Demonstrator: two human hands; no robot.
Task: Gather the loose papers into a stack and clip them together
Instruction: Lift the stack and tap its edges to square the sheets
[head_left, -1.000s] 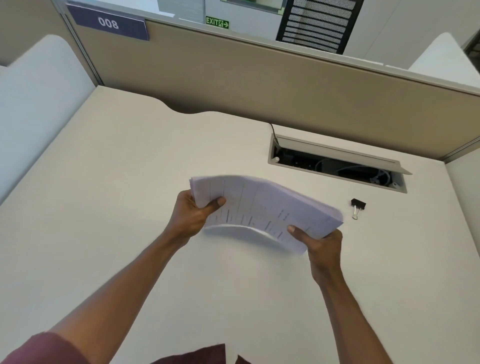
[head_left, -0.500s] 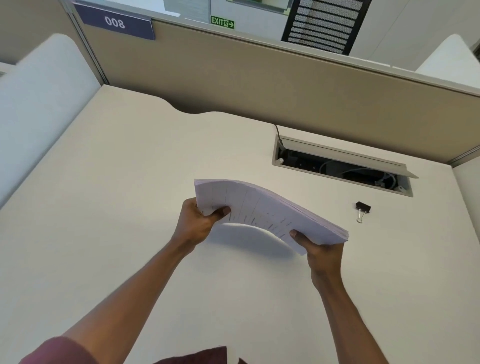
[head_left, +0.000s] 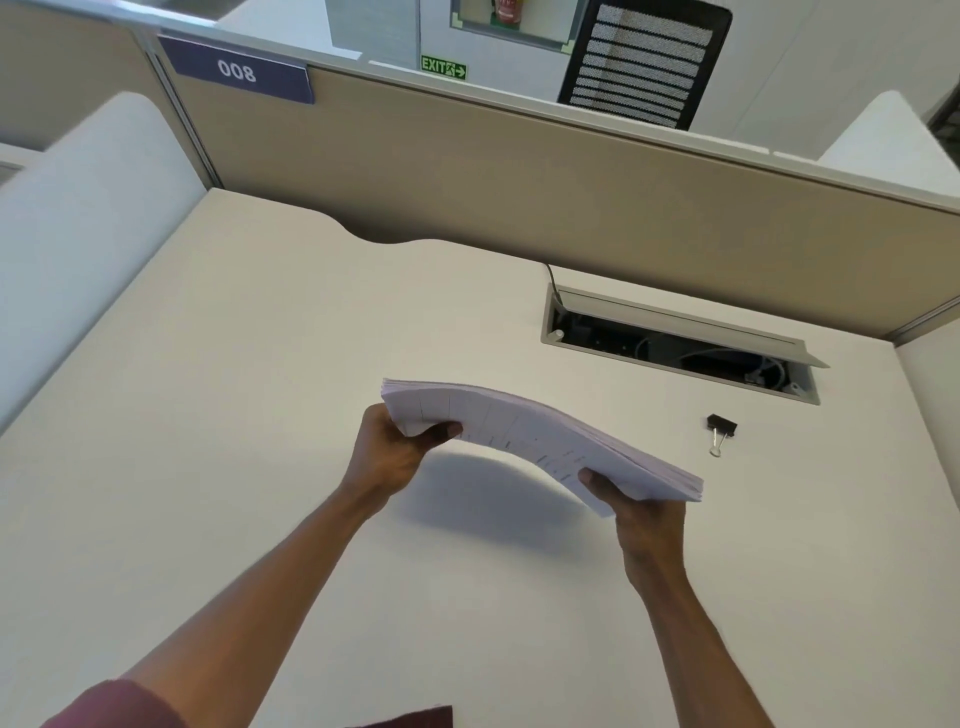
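Note:
A stack of white printed papers (head_left: 530, 436) hangs above the desk, bowed upward in the middle. My left hand (head_left: 389, 452) grips its left end, thumb on top. My right hand (head_left: 639, 514) grips the lower right end, thumb on the top sheet. A black binder clip (head_left: 721, 428) with silver handles lies on the desk to the right of the stack, apart from both hands.
The beige desk (head_left: 218, 415) is bounded by a tan partition (head_left: 519, 197) at the back and white side panels. An open cable tray (head_left: 675, 348) with wires is set into the desk behind the clip.
The stack has tilted flatter toward my view, so more of its edge shows. Both hands keep their grips. The camera has tilted up slightly.

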